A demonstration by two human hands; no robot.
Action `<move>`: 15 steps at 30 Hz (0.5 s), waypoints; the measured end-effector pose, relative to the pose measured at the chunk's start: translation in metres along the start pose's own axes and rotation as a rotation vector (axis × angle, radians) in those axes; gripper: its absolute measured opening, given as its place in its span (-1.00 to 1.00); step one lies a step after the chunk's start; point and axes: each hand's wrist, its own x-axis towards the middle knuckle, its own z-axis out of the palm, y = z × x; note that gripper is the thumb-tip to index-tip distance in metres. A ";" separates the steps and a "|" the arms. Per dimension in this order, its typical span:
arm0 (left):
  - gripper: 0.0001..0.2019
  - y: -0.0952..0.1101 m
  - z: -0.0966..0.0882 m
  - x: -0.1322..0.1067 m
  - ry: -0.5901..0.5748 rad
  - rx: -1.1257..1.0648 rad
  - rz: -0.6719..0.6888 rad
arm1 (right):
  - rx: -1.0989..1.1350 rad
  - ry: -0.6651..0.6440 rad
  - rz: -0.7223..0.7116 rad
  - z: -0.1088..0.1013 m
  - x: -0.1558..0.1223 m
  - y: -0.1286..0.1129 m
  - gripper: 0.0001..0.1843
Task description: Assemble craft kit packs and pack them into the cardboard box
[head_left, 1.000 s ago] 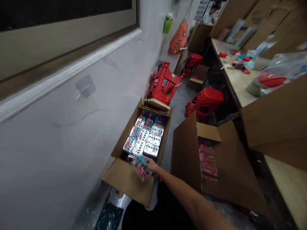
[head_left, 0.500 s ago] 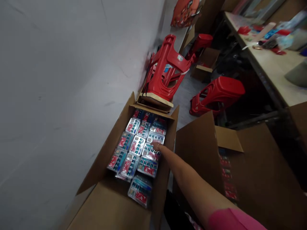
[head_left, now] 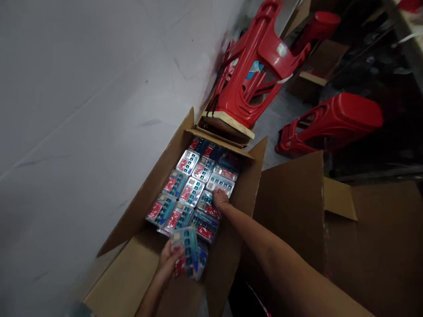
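My left hand (head_left: 169, 259) holds a clear plastic case (head_left: 187, 248) by its left edge, lifted above the near end of an open cardboard box (head_left: 228, 255). Through its lid show teal squares, a red patch and a blue pen-like stick. Rows of similar cases (head_left: 191, 191) lie packed in the box. My right hand (head_left: 220, 198) reaches in from the right, fingers bent down around the edge of a case (head_left: 208, 204) in the right-hand row; its fingertips are partly hidden. Another case (head_left: 202, 257) lies below the held one, largely covered by it.
A grey wall (head_left: 82, 110) runs along the left. Red plastic stools (head_left: 238, 88) rest on their sides beyond the box, and another red stool (head_left: 357, 114) stands farther right. A second large cardboard box (head_left: 287, 202) is close on the right, beside my right arm.
My left hand has come into view with a case in it. My right hand's fingers have bent down among the cases, and the case under them looks tilted. The view has shifted.
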 end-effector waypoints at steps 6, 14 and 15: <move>-0.46 -0.045 0.063 0.047 0.148 -0.347 0.003 | -0.012 -0.047 -0.061 0.000 -0.015 -0.003 -0.56; -0.64 -0.081 0.091 0.053 0.253 -0.335 0.019 | 0.069 -0.482 -0.441 0.019 -0.044 -0.006 -0.51; -0.65 -0.086 0.091 0.057 0.291 -0.235 0.029 | 0.053 -0.482 -0.451 0.022 -0.044 -0.007 -0.49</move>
